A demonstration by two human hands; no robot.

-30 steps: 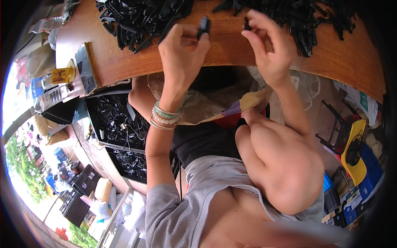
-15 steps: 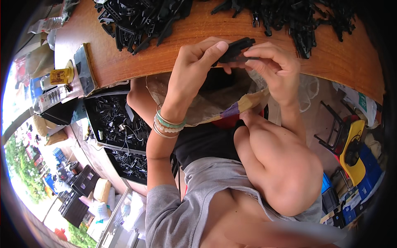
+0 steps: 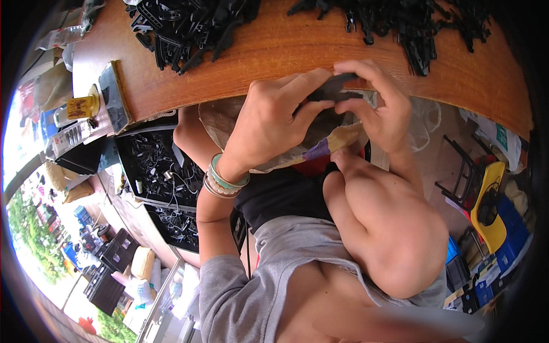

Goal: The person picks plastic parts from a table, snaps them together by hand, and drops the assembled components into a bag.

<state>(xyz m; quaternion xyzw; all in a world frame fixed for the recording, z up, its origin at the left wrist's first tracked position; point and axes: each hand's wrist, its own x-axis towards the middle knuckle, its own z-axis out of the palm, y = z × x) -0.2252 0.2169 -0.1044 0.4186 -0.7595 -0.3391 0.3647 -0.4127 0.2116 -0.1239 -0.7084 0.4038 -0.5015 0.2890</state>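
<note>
Between my two hands is a black plastic part [image 3: 333, 88], blurred by motion, held over the table's near edge. My left hand [image 3: 280, 111], with bracelets at its wrist, pinches the part's left side between thumb and fingers. On the other side my right hand [image 3: 384, 103] grips it with thumb and curled fingers. Below them hangs an opened plastic bag [image 3: 337, 141] with a purple and tan patch. Piles of similar black plastic parts lie on the wooden table beyond, one pile [image 3: 183, 31] at the left and another [image 3: 409, 31] at the right.
The wooden table [image 3: 274, 54] curves across the far side. Black bins of small parts [image 3: 157, 160] stand at my left. A dark flat box [image 3: 114, 97] and a yellow container [image 3: 82, 107] sit at the table's left end. A yellow stool [image 3: 490, 220] is at the right.
My left hand has turned over, its back now upward, and moved slightly right and down. The black part has turned between my hands, and my right fingers have shifted along it.
</note>
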